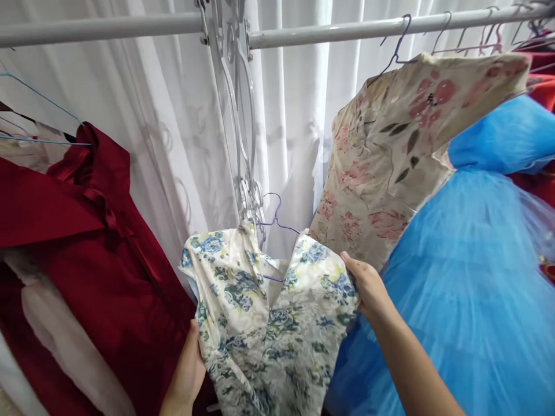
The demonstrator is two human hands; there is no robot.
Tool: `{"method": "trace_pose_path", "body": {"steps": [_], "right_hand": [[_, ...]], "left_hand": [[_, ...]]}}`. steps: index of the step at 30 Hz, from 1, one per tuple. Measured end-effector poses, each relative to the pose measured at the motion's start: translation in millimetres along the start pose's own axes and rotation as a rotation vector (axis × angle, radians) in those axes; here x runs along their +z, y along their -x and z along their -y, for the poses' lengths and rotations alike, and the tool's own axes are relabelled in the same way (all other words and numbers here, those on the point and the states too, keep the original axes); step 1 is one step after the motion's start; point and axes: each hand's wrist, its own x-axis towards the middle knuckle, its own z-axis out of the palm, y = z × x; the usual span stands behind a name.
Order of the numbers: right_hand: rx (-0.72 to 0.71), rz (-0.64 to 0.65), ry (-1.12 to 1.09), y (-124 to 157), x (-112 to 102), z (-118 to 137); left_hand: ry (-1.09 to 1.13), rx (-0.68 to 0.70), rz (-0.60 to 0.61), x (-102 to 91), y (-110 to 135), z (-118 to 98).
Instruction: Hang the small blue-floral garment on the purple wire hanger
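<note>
A white dress (243, 289) with blue, green and yellow flowers hangs on a thin purple hanger (276, 216) in front of me. Its V-shaped neckline faces me, and the hanger's hook rises free above the collar. With my right hand (366, 283) I grip the sleeve on the right, thumb on the front and fingers hidden behind the cloth. My left hand (191, 361) is at the dress's left side, lower down. Its thumb shows along the edge, and the other fingers are behind the fabric.
A white rail (347, 36) crosses the top, joined to an ornate metal post (236, 104). Dark red garments (95, 260) hang at left. On the right are a beige floral dress (368, 167) and a blue tulle gown (468, 277). White curtains (295, 104) hang behind.
</note>
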Motion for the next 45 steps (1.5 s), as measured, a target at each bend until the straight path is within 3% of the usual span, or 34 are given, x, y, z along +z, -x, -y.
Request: {"method": "trace_pose_path", "body": {"steps": [4,8,10,14,16,17,18,21,23,27,33,35,40,45], "right_hand": [[0.009,0.145,0.048,-4.7,23.3,1.4],[0.012,0.168,0.175,-3.4,20.9,1.5],[-0.134,0.043,0.263,-1.5,12.5,-3.4],[-0.641,-0.487,0.331,16.8,-4.5,-42.0],[-0.634,-0.589,0.312,34.3,-6.2,-72.7],[-0.54,-0.508,0.313,43.7,-4.0,-88.1],[-0.398,-0.326,0.338,52.6,0.6,-102.4],[0.026,0.325,0.399,70.2,25.5,-132.0],[0.12,0.505,0.396,71.0,45.0,-140.3],[0.06,0.476,0.417,53.9,67.1,-145.7],[0.06,0.391,0.39,33.8,66.8,-165.0],[0.084,0.36,0.373,30.8,69.5,-169.0],[0.101,0.441,0.348,18.9,76.4,-164.3],[0.133,0.366,0.415,2.1,69.2,-155.1]], "left_hand": [[-0.127,0.076,-0.225,-22.5,17.2,12.9],[-0.166,0.043,-0.274,-28.5,25.3,40.3],[-0.201,-0.015,-0.28,-32.2,28.1,57.0],[-0.244,-0.08,-0.314,-40.6,32.5,89.0],[-0.229,-0.08,-0.324,-44.0,34.1,100.4],[-0.221,-0.079,-0.318,-45.4,34.7,104.3],[-0.215,-0.085,-0.309,-46.7,35.0,107.2],[-0.201,-0.139,-0.276,-49.6,35.1,110.1],[-0.169,-0.172,-0.246,-50.5,35.3,109.2],[-0.188,-0.132,-0.276,-50.5,39.8,107.7],[-0.325,-0.06,-0.34,-44.7,48.4,110.1],[-0.288,-0.063,-0.328,-39.8,47.0,110.8],[-0.254,-0.107,-0.26,-23.4,34.5,110.0],[-0.29,-0.114,-0.203,-7.2,25.7,113.5]]}}
